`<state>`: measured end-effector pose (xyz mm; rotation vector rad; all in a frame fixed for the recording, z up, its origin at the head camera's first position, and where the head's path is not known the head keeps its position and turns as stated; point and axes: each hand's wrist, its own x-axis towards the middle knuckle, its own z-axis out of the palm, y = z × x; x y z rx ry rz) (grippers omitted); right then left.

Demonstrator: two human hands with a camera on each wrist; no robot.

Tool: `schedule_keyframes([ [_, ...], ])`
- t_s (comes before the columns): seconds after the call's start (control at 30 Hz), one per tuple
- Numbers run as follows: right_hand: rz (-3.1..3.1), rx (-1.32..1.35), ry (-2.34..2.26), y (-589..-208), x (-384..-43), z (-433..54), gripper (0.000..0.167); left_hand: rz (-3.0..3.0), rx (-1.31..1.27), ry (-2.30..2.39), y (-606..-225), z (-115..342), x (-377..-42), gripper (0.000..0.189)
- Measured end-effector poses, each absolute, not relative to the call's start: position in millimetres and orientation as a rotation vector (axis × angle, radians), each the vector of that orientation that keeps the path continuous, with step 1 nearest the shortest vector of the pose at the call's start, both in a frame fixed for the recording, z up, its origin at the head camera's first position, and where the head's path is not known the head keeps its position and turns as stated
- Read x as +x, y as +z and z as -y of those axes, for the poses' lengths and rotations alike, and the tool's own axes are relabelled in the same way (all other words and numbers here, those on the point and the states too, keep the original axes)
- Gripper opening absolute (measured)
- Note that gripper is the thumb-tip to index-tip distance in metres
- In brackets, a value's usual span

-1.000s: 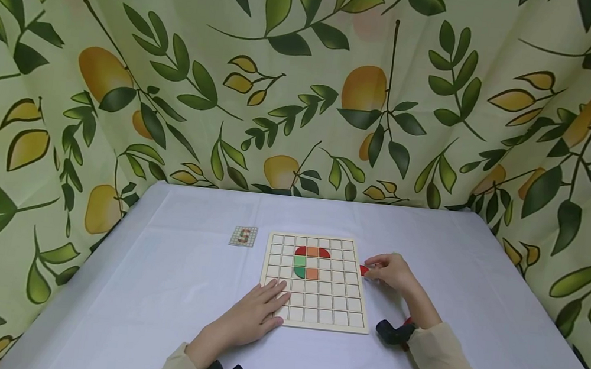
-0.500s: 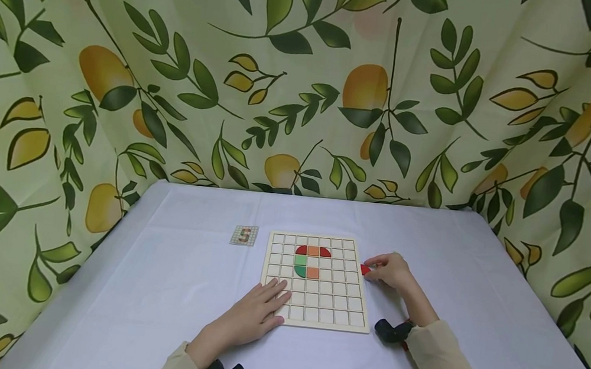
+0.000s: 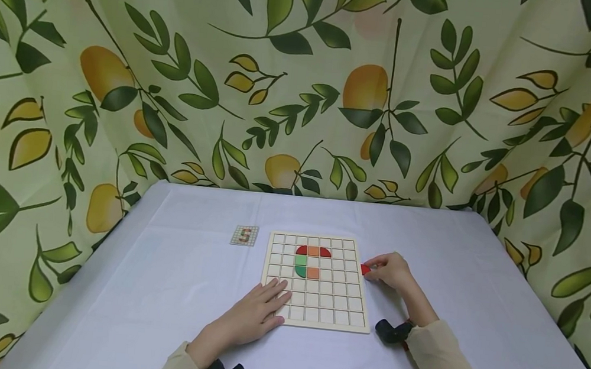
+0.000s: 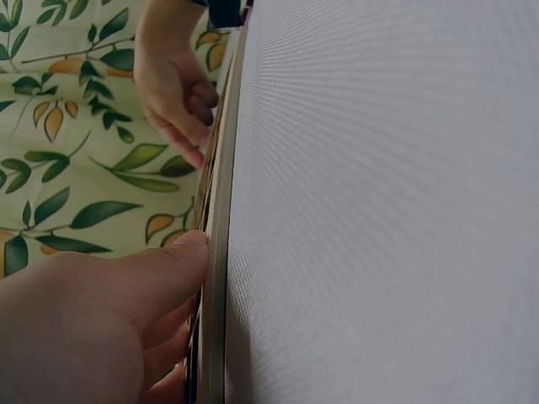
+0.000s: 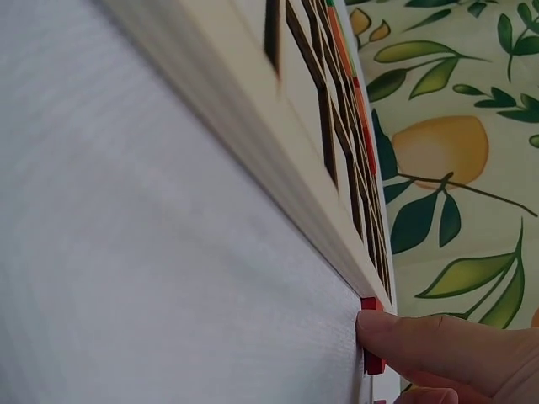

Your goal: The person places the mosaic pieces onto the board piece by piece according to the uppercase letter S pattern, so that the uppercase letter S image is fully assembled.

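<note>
A wooden grid board [image 3: 337, 301] lies on the table with red, orange and green tiles set in its upper half, among them an orange tile [image 3: 312, 273] and a dark green rounded tile [image 3: 300, 272]. My left hand [image 3: 256, 316] rests on the board's lower left with its fingers spread; in the left wrist view the thumb [image 4: 168, 269] lies along the board's edge. Beside the board's right edge, my right hand [image 3: 393, 272] pinches a red tile [image 3: 365, 269]. In the right wrist view the thumb [image 5: 404, 332] presses that tile near the frame, partly hiding it.
A small card [image 3: 245, 235] with an S pattern on a grid lies left of the board. Something red shows partly from under the right wrist. Black wrist cameras [image 3: 392, 331] sit at both cuffs. A leaf-patterned curtain [image 3: 304, 90] surrounds the white-covered table [image 3: 170, 267].
</note>
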<state>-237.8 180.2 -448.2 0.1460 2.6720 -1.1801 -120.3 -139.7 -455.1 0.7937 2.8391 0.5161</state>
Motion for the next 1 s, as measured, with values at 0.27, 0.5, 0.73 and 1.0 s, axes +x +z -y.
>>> schedule_keyframes([
  [0.27, -2.672, 0.136, -1.16, -447.6, -238.5, -179.7, 0.031, -2.846, 0.787, 0.501, -455.7, 139.8, -121.6, 0.053],
  [0.5, -2.669, 0.166, -1.156, -447.9, -238.0, -180.5, 0.031, -2.84, 0.787, 0.496, -455.8, 140.1, -121.8, 0.053],
  [0.73, -2.66, 0.18, -1.164, -445.2, -236.0, -183.1, 0.032, -2.841, 0.786, 0.488, -455.8, 140.1, -121.4, 0.053],
  [1.0, -2.655, 0.178, -1.188, -442.5, -234.0, -184.1, 0.032, -2.85, 0.807, 0.502, -455.6, 139.9, -120.3, 0.053],
])
